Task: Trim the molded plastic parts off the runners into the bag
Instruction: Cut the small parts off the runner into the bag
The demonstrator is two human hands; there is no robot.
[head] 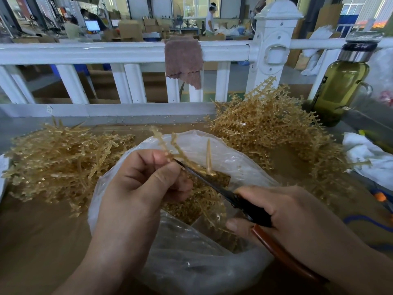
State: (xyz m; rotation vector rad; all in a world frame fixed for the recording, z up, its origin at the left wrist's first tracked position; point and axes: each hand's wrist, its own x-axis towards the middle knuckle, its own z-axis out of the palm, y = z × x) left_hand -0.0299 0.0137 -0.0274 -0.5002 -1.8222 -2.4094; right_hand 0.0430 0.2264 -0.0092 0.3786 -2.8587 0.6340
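My left hand (140, 184) pinches a tan branched runner (170, 145) above the open clear plastic bag (240, 162). My right hand (293, 218) grips scissors (244, 203) with black and brown handles. Their blades reach up-left along the runner to my left fingertips. Small tan trimmed parts (185, 211) lie inside the bag beneath the blades. The bag's lower part is crumpled between my forearms.
A pile of pale runners (59, 160) lies left of the bag, and a taller pile of tan runners (274, 128) rises at the right. Behind stands a white railing (106, 52) with a brown cloth (184, 58). An olive bottle (340, 81) and white cloth (370, 158) sit right.
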